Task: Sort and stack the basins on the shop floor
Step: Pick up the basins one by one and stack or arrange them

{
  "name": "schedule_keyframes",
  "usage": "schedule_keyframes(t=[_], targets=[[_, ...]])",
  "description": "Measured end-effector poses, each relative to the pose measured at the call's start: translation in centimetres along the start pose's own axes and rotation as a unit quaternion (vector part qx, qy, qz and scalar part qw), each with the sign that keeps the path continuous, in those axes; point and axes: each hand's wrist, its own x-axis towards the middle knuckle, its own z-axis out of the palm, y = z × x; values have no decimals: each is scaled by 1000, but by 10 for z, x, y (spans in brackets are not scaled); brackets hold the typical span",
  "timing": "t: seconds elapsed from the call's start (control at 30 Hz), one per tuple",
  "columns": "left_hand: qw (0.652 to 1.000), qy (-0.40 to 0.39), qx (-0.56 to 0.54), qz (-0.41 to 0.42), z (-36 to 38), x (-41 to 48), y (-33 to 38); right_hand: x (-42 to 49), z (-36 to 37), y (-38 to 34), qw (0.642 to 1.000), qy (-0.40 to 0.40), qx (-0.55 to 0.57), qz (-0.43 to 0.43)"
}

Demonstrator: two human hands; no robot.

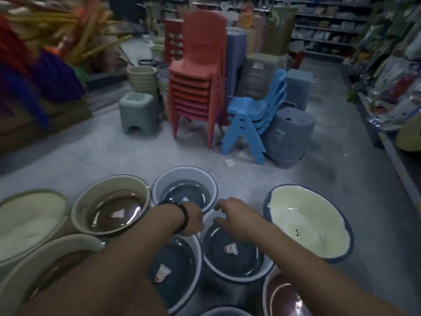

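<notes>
Sorting looks barely begun. At the far rim of a dark-blue basin (234,258) on the shop floor (114,151), the left hand (192,221) curls, grip unclear; the right hand (234,215) spreads loose fingers (225,204), holding nothing. Brown basin (109,208) left of it, cream basin (307,222) right, unstacked.

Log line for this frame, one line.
left hand: at blue basin far rim, grip unclear | right hand: fingers spread over same rim | cream basin: untouched, to right

The left hand (191,219) and right hand (233,216) meet over blue-bottomed basins (237,267) crowded on the grey floor (114,151).
</notes>
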Motion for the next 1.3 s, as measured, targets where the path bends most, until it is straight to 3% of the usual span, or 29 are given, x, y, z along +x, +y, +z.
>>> schedule_keyframes(t=[0.2, 0.37, 0.53, 0.7, 0.93, 1.0, 1.13, 1.3], targets=[[987, 132, -39, -88, 16, -131, -100, 10, -15, -154, 988, -11, -11, -154], [956, 119, -111, -246, 81, -259, -177, -7, 20, -296, 943, -107, -78, -304], [902, 108, -176, -380, 153, -373, -221, -39, 74, -404, 890, -207, -157, -374], [857, 88, -224, -455, 211, -443, -246, -70, 133, -466, 852, -284, -186, -398], [847, 59, -258, -460, 273, -462, -306, -60, 214, -519, 827, -338, -249, -375], [844, 75, -272, -456, 283, -454, -331, -32, 237, -533, 835, -340, -254, -350], [824, 124, -329, -445, 290, -427, -376, 43, 278, -551, 887, -341, -203, -236], [806, 197, -369, -419, 273, -386, -418, 144, 330, -567, 910, -266, -206, -241]])
